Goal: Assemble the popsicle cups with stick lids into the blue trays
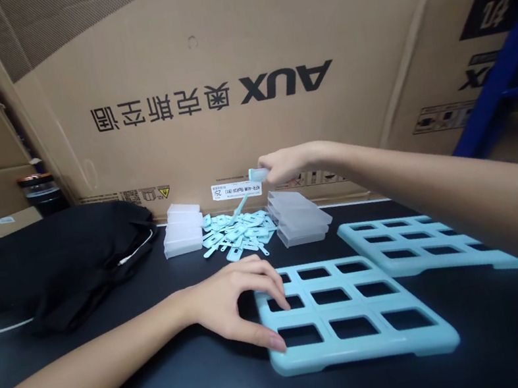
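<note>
Head view: the left hand (230, 299) is clamped on the left edge of the near frame (356, 347) on the desk (196, 379); the right hand (291, 165) pinches one blue piece (255, 174). Other pieces (241, 234) lie heaped; none sits in the near frame's visible openings.

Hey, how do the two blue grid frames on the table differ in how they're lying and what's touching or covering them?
The near frame has your left hand on its left side; the far frame has neither hand on it. The far frame sits back and to the right of the near frame. Your right forearm hides part of the far frame, but not the near frame. Both lie flat.
</note>
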### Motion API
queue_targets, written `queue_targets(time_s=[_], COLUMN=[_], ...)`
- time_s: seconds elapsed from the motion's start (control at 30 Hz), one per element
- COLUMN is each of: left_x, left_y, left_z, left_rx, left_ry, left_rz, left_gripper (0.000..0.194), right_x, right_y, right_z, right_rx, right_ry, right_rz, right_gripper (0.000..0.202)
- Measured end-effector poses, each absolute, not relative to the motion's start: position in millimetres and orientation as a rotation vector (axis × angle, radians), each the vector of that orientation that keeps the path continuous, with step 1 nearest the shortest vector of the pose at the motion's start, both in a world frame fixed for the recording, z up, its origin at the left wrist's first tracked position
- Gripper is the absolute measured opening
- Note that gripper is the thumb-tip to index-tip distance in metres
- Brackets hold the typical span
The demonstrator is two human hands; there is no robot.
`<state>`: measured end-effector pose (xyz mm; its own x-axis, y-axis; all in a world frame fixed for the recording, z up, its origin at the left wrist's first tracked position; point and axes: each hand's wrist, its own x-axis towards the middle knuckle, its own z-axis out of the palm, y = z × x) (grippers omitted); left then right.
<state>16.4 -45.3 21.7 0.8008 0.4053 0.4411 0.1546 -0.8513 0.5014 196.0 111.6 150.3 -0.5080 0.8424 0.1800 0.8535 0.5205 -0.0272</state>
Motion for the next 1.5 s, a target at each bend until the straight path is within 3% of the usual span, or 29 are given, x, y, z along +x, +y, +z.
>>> queue_targets(time_s=[0.23, 0.47, 0.7, 0.97, 1.17, 1.33, 1.5], left_x=[16.2, 16.4, 16.3, 17.1, 15.0, 16.6, 2.0], left_y=[-46.4, -45.7, -45.9, -45.8, -46.2, -46.9, -40.7], left_z=[21.5, 22.4, 21.4, 22.3, 22.2, 21.1, 35.2], left_rx=[2.533, 2.535, 2.535, 2.545, 2.552, 2.578, 2.795], left_ry=[0.423, 0.458, 0.430, 0.435, 0.448, 0.445, 0.354], left_rz=[0.765, 0.751, 0.768, 0.768, 0.770, 0.765, 0.733], left_gripper=[0.042, 0.044, 0.043, 0.044, 0.044, 0.042, 0.049], right_x=[168.7, 153.7, 143.9, 102.7, 62.2, 50.7, 60.7], right_y=[108.3, 89.6, 96.3, 74.8, 74.7, 78.7, 81.7], right_z=[154.8, 138.1, 121.5, 110.0, 85.9, 74.3, 68.4], right_rx=[-1.588, -1.501, -1.467, -0.554, -0.246, -0.262, -0.292], right_ry=[-2.807, -2.773, -2.715, -2.956, -2.848, -2.824, -2.721], right_rz=[-0.246, -0.512, -0.409, -0.022, -0.106, -0.147, -0.185], right_gripper=[0.065, 0.062, 0.064, 0.061, 0.052, 0.039, 0.043])
